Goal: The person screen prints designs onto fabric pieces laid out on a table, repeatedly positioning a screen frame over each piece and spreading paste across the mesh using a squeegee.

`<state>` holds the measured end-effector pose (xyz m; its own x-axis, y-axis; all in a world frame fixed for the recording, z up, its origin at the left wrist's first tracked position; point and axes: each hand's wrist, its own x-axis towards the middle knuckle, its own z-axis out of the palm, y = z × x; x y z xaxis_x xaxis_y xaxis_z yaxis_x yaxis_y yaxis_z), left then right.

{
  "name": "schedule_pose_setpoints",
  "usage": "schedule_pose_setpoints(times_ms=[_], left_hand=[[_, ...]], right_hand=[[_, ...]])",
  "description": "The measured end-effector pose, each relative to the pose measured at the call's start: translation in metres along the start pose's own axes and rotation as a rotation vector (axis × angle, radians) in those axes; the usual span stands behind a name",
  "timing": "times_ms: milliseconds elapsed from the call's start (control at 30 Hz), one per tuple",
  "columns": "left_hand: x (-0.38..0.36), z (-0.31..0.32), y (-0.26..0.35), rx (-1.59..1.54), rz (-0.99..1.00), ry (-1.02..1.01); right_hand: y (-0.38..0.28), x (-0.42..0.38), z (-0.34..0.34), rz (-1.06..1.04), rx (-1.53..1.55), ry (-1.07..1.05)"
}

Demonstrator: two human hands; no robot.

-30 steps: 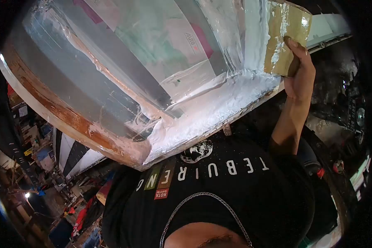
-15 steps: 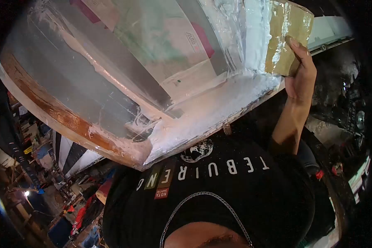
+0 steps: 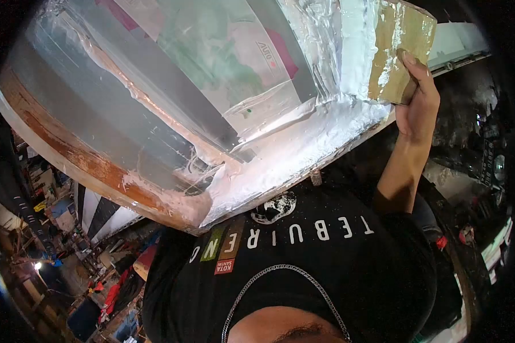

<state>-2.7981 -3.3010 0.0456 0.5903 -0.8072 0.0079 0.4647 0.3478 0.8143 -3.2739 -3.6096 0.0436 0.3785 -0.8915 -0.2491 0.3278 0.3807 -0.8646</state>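
My right hand (image 3: 420, 97) grips a yellowish-brown rectangular board (image 3: 403, 63) streaked with white paste; its thumb lies on the face and the other fingers are hidden behind. Thick white paste (image 3: 357, 51) runs in ridges right beside the board's left edge. Below, more paste (image 3: 297, 154) coats the lower border of a large curved panel (image 3: 149, 120) close in front of my chest. The panel has a grey middle, a rust-brown strip (image 3: 91, 157) along its left edge and a light sheet (image 3: 229, 63) marked AUTO over it. My left hand is out of view.
My black shirt (image 3: 303, 257) and a metal chain (image 3: 286, 267) fill the bottom. On the left lies a cluttered floor with a lit lamp (image 3: 38, 266) and a black-and-white striped piece (image 3: 103, 214). Dark machinery (image 3: 486, 154) stands at the right, below a pale panel (image 3: 458, 46).
My right hand and the board have shifted very slightly to the right. Light on the panel and paste is brighter. The grip looks the same.
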Motion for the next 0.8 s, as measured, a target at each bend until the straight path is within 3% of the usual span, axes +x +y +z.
schedule_pose_setpoints(times_ms=[800], left_hand=[[-0.004, -0.010, -0.008, -0.178, -0.178, -0.191]], right_hand=[[0.001, 0.001, 0.002, 0.013, 0.001, -0.040]])
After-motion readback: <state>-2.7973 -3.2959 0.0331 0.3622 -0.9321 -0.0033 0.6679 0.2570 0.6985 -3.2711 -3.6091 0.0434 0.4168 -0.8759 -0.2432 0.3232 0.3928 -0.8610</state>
